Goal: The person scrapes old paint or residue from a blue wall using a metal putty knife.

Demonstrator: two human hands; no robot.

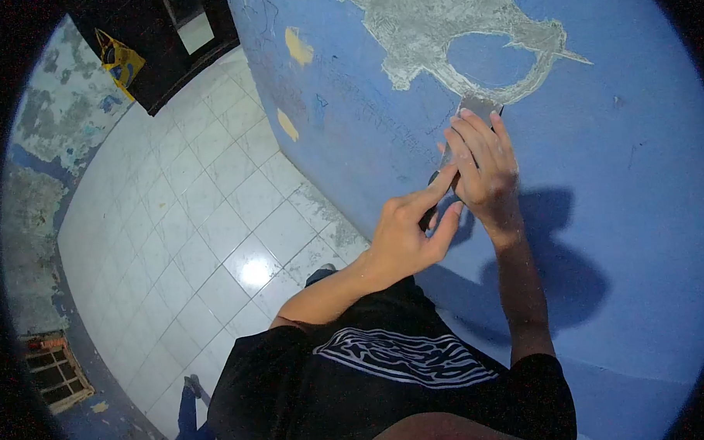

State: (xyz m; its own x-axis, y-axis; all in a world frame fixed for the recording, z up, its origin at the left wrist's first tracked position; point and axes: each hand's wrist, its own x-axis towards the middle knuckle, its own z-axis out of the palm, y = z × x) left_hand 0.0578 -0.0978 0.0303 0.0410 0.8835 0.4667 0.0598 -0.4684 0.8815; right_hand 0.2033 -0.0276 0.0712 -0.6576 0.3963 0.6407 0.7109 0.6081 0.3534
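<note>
A scraper (480, 104) with a flat grey blade and a dark handle lies against the blue wall (628, 133). Its blade edge meets the lower rim of a rough grey patch (446, 23) where the paint is gone. My left hand (410, 229) is closed around the handle, index finger stretched along it toward the blade. Higher up, my right hand (486, 165) grips the scraper too, its long fingers pressed over the blade. Much of the handle is hidden by my hands. An oval of blue paint (492, 58) sits inside the grey patch.
White tiled floor (204, 202) stretches to the left of the wall. A yellow bag (120, 64) hangs by a dark doorway (198, 31). Another wall with peeling paint (37, 208) and a small barred opening (56, 370) stand at far left. A person's leg (186, 412) shows at lower left.
</note>
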